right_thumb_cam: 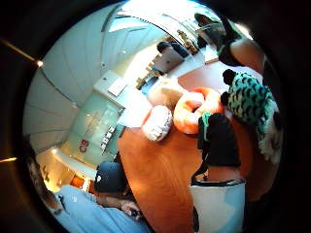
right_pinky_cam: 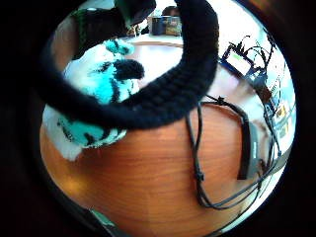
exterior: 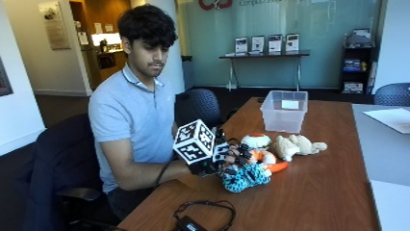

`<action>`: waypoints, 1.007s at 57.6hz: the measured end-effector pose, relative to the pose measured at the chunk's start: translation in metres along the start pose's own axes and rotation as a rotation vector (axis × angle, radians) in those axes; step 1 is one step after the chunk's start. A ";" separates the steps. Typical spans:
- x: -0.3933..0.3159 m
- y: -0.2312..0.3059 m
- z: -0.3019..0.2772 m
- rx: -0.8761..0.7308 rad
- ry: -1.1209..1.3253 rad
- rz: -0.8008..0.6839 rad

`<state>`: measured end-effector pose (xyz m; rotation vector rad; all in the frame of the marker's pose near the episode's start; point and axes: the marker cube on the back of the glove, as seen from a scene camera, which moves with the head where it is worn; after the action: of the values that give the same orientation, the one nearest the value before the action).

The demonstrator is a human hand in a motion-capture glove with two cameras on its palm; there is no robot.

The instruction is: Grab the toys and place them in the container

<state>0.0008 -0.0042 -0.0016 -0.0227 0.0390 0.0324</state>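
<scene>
Toys, a small cluster of soft plush animals, lie on the brown wooden surface (exterior: 320,192) between the person and the clear plastic container with a white label (exterior: 284,111), which stands open-topped well beyond them toward the far end. Of the hands, only the gloved right one (exterior: 221,161) works here: its fingers curl over the teal-and-black patterned plush toy with white trim (exterior: 245,176), which sits nearest the edge of the cluster, so it holds that one, though whether the toy is clear of the surface cannot be told. Just behind it lie the orange-and-white plush toy (exterior: 269,161), the cream-coloured plush animal (exterior: 296,145) and the small white round plush with an orange top (exterior: 256,140), all touching or nearly so. By the look of them, these things are light, squashy and not fragile; fur gives fingers plenty to catch, so slipping seems unlikely. The teal toy is best taken round its thick middle, since a limb or tail would let it dangle and swing. A black strap with a cable (exterior: 198,216) lies near the front edge.
</scene>
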 end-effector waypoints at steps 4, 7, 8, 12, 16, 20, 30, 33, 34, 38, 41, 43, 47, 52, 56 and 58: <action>0.002 -0.009 -0.005 -0.096 0.090 0.045; 0.006 -0.018 -0.008 -0.205 0.162 0.082; 0.008 -0.023 -0.010 -0.247 0.179 0.093; 0.021 -0.042 -0.016 -0.391 0.153 0.122; 0.028 -0.055 -0.020 -0.456 0.088 0.115; 0.032 -0.064 -0.018 -0.518 0.109 0.094; 0.030 -0.059 0.009 -0.659 0.186 0.034; 0.028 -0.056 0.018 -0.655 0.217 0.018; 0.026 -0.055 0.020 -0.640 0.230 0.012; 0.019 -0.056 0.024 -0.534 0.281 -0.026; 0.015 -0.060 0.020 -0.430 0.276 -0.062; 0.012 -0.064 0.012 -0.362 0.241 -0.073; 0.004 -0.083 -0.018 -0.255 0.118 -0.062; -0.017 -0.111 -0.053 -0.197 -0.010 -0.080; -0.050 -0.143 -0.079 -0.162 -0.058 -0.137; -0.068 -0.163 -0.092 -0.154 -0.079 -0.173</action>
<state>-0.0656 -0.1711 -0.0876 -0.1785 -0.0447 -0.1371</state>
